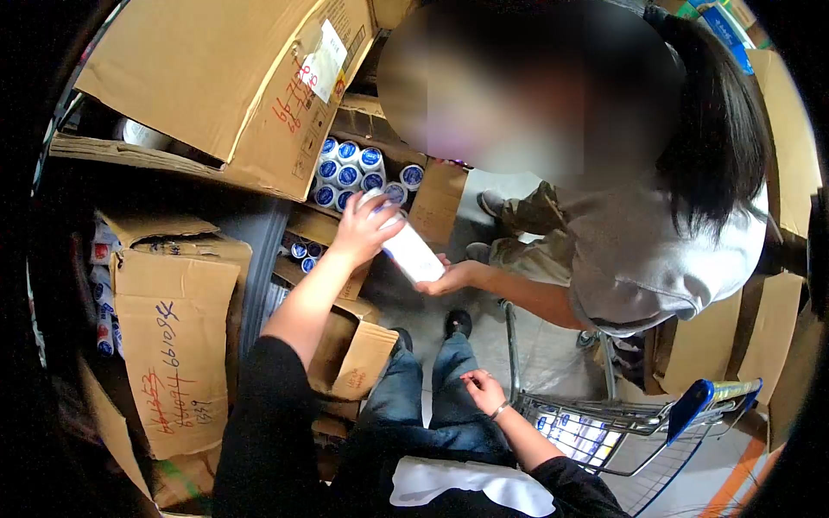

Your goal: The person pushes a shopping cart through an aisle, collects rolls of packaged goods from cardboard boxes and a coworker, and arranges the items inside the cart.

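Note:
My left hand [367,226] is wrapped around the upper end of a white cylindrical container [413,249]. A co-worker's hand [446,276] supports its lower end, so both of us touch it. Just behind my left hand, a cardboard box [439,200] holds several white containers with round blue ends [348,176]. My right hand [485,393] hangs over my right thigh, fingers loosely bent and holding nothing, with a band on the wrist.
A co-worker in a grey top [669,255] stands opposite me. A wire shopping cart [639,432] with packages inside is at my right. Large cartons [203,78] sit on the left shelves, and an opened carton [177,337] with handwritten numbers stands lower down.

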Tool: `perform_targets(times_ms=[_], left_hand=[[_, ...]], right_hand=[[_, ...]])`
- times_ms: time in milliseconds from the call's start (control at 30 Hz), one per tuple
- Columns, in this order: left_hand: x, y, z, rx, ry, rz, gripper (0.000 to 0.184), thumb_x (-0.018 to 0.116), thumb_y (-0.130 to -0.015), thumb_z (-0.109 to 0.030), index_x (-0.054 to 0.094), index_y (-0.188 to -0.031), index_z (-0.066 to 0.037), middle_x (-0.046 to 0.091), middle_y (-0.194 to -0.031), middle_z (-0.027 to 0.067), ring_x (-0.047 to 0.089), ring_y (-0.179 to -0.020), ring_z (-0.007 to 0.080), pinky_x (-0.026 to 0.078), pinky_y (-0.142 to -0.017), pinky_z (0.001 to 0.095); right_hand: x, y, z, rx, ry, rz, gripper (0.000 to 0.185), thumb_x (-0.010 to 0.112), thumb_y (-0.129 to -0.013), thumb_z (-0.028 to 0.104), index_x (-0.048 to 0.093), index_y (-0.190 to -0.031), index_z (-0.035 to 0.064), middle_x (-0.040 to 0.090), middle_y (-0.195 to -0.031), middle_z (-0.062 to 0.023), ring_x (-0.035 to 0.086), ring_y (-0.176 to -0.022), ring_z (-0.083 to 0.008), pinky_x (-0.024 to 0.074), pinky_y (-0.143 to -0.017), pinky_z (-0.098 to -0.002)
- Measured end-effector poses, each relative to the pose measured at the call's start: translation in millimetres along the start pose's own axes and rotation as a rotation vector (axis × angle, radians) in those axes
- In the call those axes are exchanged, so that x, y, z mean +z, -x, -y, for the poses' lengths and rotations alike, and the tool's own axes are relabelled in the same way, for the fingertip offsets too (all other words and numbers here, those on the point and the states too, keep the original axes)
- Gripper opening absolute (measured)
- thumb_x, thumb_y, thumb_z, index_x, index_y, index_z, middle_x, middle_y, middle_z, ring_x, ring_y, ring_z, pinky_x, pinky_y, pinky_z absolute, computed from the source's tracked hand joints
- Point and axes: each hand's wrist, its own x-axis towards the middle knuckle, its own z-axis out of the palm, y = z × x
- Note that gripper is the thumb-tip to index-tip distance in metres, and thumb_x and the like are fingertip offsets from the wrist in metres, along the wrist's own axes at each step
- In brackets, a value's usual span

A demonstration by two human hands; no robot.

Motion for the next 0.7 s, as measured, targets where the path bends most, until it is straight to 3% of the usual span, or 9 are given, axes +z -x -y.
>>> perform_targets(times_ms=[233, 333, 433, 467, 500, 533, 600, 667, 700], left_hand=[[-56, 58, -30, -0.335, -0.17, -0.124, 0.051, 0.063, -0.042, -0.009, 0.055, -0.091, -0.018, 0.048, -0.106, 0.0039, 0.041, -0.1, 0.0261, 0.026, -0.083, 0.0459], [-70, 82, -54, -0.45, -0.161, -0.125, 0.043, 0.064, -0.048, -0.01, 0.053, -0.089, -0.015, 0.048, -0.101, 0.005, 0.042, -0.098, 0.0268, 0.029, -0.081, 0.0439], [-83, 90, -81, -0.707, -0.054, -0.226, 0.034, 0.063, -0.054, -0.011, 0.052, -0.086, -0.01, 0.047, -0.095, 0.0062, 0.042, -0.093, 0.0278, 0.03, -0.082, 0.0418], [-82, 102, -88, -0.779, 0.0, -0.222, 0.043, 0.067, -0.053, -0.013, 0.048, -0.091, -0.009, 0.046, -0.095, 0.0084, 0.043, -0.091, 0.0298, 0.031, -0.082, 0.0413], [-82, 108, -100, -0.84, 0.121, -0.241, 0.047, 0.069, -0.052, -0.014, 0.046, -0.093, -0.008, 0.046, -0.095, 0.0096, 0.043, -0.09, 0.0309, 0.033, -0.08, 0.0416], [-83, 110, -115, -0.902, 0.24, -0.26, 0.052, 0.071, -0.05, -0.015, 0.045, -0.094, -0.007, 0.046, -0.095, 0.0107, 0.044, -0.089, 0.032, 0.034, -0.079, 0.042], [-85, 107, -146, -0.918, 0.557, -0.29, 0.059, 0.073, -0.049, -0.018, 0.042, -0.096, -0.004, 0.046, -0.094, 0.0134, 0.044, -0.088, 0.033, 0.037, -0.076, 0.0419], [-75, 108, -178, -0.992, 0.825, -0.148, 0.066, 0.074, -0.05, -0.025, 0.039, -0.101, -0.002, 0.045, -0.095, 0.0158, 0.044, -0.089, 0.0328, 0.037, -0.077, 0.0419], [-78, 102, -182, -0.803, 0.863, -0.025, 0.069, 0.074, -0.051, -0.028, 0.038, -0.104, -0.001, 0.045, -0.097, 0.0166, 0.045, -0.09, 0.0322, 0.037, -0.077, 0.0414]], right_hand=[[5, -10, 15, -0.089, 0.051, 0.034, 0.014, 0.051, -0.075, 0.013, 0.056, -0.085, 0.0057, 0.052, -0.074, -0.0102, 0.052, -0.066, -0.0207, 0.0423, -0.06, -0.0282], [10, -13, 22, -0.113, 0.058, 0.066, 0.014, 0.051, -0.074, 0.013, 0.056, -0.085, 0.0049, 0.051, -0.074, -0.0092, 0.052, -0.065, -0.0198, 0.0422, -0.059, -0.0278], [15, -16, 36, -0.142, 0.014, 0.1, 0.015, 0.052, -0.073, 0.012, 0.055, -0.086, 0.0041, 0.051, -0.074, -0.0076, 0.051, -0.064, -0.0182, 0.0422, -0.059, -0.0274], [15, -16, 43, -0.145, -0.033, 0.119, 0.016, 0.052, -0.072, 0.011, 0.055, -0.086, 0.0037, 0.051, -0.074, -0.0066, 0.051, -0.064, -0.0171, 0.0424, -0.059, -0.0271], [13, -17, 49, -0.123, -0.053, 0.222, 0.03, 0.059, -0.069, 0.015, 0.051, -0.096, 0.0039, 0.051, -0.086, -0.0078, 0.053, -0.076, -0.0179, 0.0427, -0.069, -0.0273], [13, -18, 61, -0.122, -0.052, 0.224, 0.03, 0.059, -0.069, 0.015, 0.051, -0.096, 0.0039, 0.051, -0.086, -0.0078, 0.053, -0.076, -0.0179, 0.0427, -0.069, -0.0273], [13, -20, 88, -0.293, -0.206, 0.203, 0.06, 0.07, -0.06, 0.022, 0.042, -0.11, 0.0037, 0.047, -0.105, -0.011, 0.047, -0.097, -0.0206, 0.0375, -0.083, -0.0295], [10, -26, 108, -0.314, -0.309, 0.202, 0.086, 0.077, -0.051, 0.028, 0.032, -0.119, 0.0026, 0.038, -0.119, -0.0125, 0.036, -0.111, -0.0224, 0.0298, -0.092, -0.0321], [7, -37, 117, -0.418, -0.283, 0.275, 0.092, 0.079, -0.047, 0.028, 0.031, -0.12, 0.0023, 0.036, -0.121, -0.0123, 0.034, -0.112, -0.0215, 0.0284, -0.093, -0.033]])
